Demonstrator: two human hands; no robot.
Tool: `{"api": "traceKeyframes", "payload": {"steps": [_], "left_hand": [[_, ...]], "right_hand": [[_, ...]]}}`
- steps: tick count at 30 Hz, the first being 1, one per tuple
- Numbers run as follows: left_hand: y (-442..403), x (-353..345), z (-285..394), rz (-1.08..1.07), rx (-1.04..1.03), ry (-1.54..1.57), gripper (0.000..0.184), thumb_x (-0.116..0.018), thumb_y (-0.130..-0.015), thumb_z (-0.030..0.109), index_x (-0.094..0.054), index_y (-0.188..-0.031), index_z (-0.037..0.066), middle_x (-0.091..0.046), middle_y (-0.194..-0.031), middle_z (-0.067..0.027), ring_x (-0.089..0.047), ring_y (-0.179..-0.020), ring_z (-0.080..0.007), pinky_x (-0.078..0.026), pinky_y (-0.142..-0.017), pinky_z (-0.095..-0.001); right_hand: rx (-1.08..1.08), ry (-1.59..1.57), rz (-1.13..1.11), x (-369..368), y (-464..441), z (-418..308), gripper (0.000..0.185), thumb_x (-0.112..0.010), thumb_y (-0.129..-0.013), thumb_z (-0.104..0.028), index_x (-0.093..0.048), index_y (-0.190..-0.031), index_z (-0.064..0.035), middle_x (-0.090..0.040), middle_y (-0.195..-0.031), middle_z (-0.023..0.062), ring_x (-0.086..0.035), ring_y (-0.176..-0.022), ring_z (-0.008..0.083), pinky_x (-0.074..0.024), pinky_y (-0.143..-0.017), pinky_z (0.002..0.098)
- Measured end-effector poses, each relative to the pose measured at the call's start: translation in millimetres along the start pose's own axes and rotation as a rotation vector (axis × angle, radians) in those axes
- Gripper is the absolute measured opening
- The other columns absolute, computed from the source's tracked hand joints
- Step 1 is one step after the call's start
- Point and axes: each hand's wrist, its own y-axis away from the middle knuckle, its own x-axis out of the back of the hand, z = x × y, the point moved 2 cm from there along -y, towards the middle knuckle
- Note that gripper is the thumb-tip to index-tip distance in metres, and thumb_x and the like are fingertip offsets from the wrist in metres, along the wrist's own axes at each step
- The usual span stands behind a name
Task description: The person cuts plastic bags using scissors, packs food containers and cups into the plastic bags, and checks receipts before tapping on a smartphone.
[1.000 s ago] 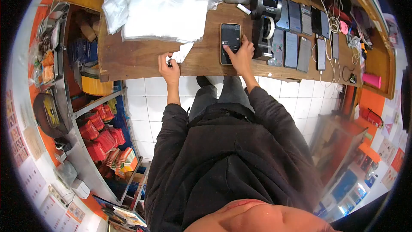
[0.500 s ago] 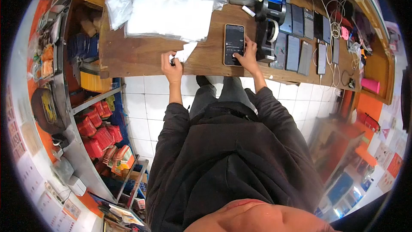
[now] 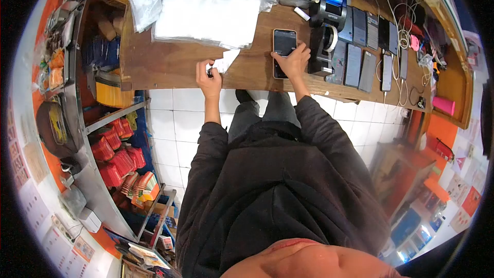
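A smartphone point(image 3: 284, 41) with a dark screen and a light-edged case lies on the wooden table. My right hand point(image 3: 294, 63) is closed across its lower part. The thumb reaches the phone's left edge, and the bent fingers are at its right side. Closer to the table's front edge, my left hand point(image 3: 209, 81) has curled fingers around a small dark object whose kind I cannot make out. White paper slips point(image 3: 225, 62) stick out beside those fingers, partly hidden by them.
Clear plastic sheets point(image 3: 206, 7) cover the table's back left. Right of the phone stand a black label printer point(image 3: 329, 7) and a tape dispenser point(image 3: 321, 51). Several other phones point(image 3: 352, 64) lie in rows beside white cables point(image 3: 404, 36). Shelves with red packets point(image 3: 121, 164) flank the left side.
My right thumb has moved from the lower screen up and left to the phone's left edge. The hand now covers more of the screen. My left hand keeps nearly the same place.
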Motion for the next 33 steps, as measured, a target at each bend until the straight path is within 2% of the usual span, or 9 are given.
{"api": "traceKeyframes", "payload": {"steps": [4, 13, 15, 19, 21, 25, 28, 30, 33], "left_hand": [[-0.4, 0.4, -2.6, -0.01, -0.019, -0.022, 0.019, -0.045, -0.07, -0.004, -0.055, -0.084, 0.002, -0.053, -0.08, -0.013, -0.053, -0.069, -0.0325, -0.042, -0.06, -0.0391], [0.5, 1.8, -3.0, -0.028, 0.046, 0.006, 0.015, -0.048, -0.071, -0.003, -0.056, -0.084, 0.0, -0.055, -0.081, -0.0134, -0.054, -0.074, -0.0325, -0.044, -0.065, -0.0385], [1.4, 2.1, -5.0, -0.049, 0.061, -0.01, 0.016, -0.048, -0.072, -0.003, -0.056, -0.084, 0.001, -0.055, -0.082, -0.0134, -0.055, -0.074, -0.0325, -0.044, -0.065, -0.0382], [2.6, 1.2, -7.1, -0.047, 0.064, 0.001, 0.016, -0.047, -0.072, -0.003, -0.056, -0.085, 0.001, -0.055, -0.081, -0.0135, -0.055, -0.073, -0.0326, -0.044, -0.065, -0.038], [2.6, 0.5, -8.3, -0.039, 0.053, -0.001, 0.015, -0.048, -0.072, -0.003, -0.056, -0.085, 0.0, -0.054, -0.081, -0.0137, -0.055, -0.073, -0.0329, -0.044, -0.064, -0.0384], [1.7, 0.7, -8.9, -0.046, 0.045, 0.002, 0.015, -0.048, -0.072, -0.004, -0.055, -0.084, 0.0, -0.054, -0.081, -0.0138, -0.054, -0.072, -0.0332, -0.044, -0.064, -0.0388], [1.2, 1.2, -6.7, -0.047, 0.038, -0.003, 0.015, -0.048, -0.072, -0.004, -0.055, -0.084, 0.0, -0.054, -0.081, -0.0137, -0.054, -0.073, -0.0335, -0.044, -0.064, -0.039], [0.5, 1.6, -4.8, -0.054, 0.058, 0.003, 0.015, -0.048, -0.072, -0.004, -0.055, -0.084, 0.0, -0.054, -0.081, -0.0137, -0.054, -0.073, -0.0336, -0.044, -0.065, -0.0392], [0.2, 2.7, -0.2, -0.06, 0.07, 0.007, 0.015, -0.047, -0.071, -0.004, -0.055, -0.084, 0.0, -0.054, -0.081, -0.0139, -0.054, -0.072, -0.0335, -0.044, -0.064, -0.0392]], "right_hand": [[0.021, 0.035, -0.007, 1.9, -2.6, 1.9, 0.085, -0.086, -0.055, -0.036, -0.037, -0.113, 0.0024, -0.042, -0.109, 0.0241, -0.044, -0.102, 0.0395, -0.0423, -0.084, 0.0467], [0.055, 0.017, -0.07, 3.8, -6.7, 10.9, 0.09, -0.085, -0.057, -0.038, -0.035, -0.121, 0.0012, -0.042, -0.112, 0.0247, -0.043, -0.106, 0.04, -0.0414, -0.087, 0.0466], [0.183, -0.142, -0.074, -2.8, -13.8, 28.1, 0.083, -0.082, -0.062, -0.037, -0.038, -0.123, -0.0027, -0.042, -0.112, 0.0224, -0.044, -0.102, 0.0361, -0.0404, -0.087, 0.042], [0.165, -0.387, -0.223, -16.0, -30.1, 62.6, 0.077, -0.079, -0.066, -0.034, -0.041, -0.128, -0.0094, -0.042, -0.109, 0.019, -0.043, -0.098, 0.0317, -0.0381, -0.088, 0.0386], [0.204, -0.42, -0.255, -12.4, -25.8, 63.6, 0.067, -0.073, -0.075, -0.024, -0.041, -0.133, -0.016, -0.039, -0.103, 0.0112, -0.041, -0.091, 0.0208, -0.0415, -0.081, 0.0316], [0.178, -0.419, -0.309, -6.7, -24.0, 60.3, 0.068, -0.071, -0.074, -0.016, -0.04, -0.134, -0.018, -0.039, -0.104, 0.0112, -0.042, -0.089, 0.0203, -0.0413, -0.082, 0.0305], [0.286, -0.347, -0.254, -3.5, -23.6, 60.6, 0.069, -0.068, -0.072, -0.009, -0.04, -0.135, -0.0184, -0.038, -0.105, 0.0108, -0.043, -0.087, 0.0195, -0.0415, -0.083, 0.0298], [0.14, -0.505, -0.404, 0.9, -26.2, 60.6, 0.075, -0.068, -0.068, -0.006, -0.037, -0.136, -0.016, -0.038, -0.107, 0.0129, -0.044, -0.093, 0.0235, -0.0419, -0.085, 0.0332], [0.111, -0.534, -0.439, 3.2, -27.0, 59.0, 0.076, -0.067, -0.068, -0.003, -0.037, -0.137, -0.0154, -0.038, -0.108, 0.0127, -0.044, -0.091, 0.0226, -0.0415, -0.087, 0.0324]]}}
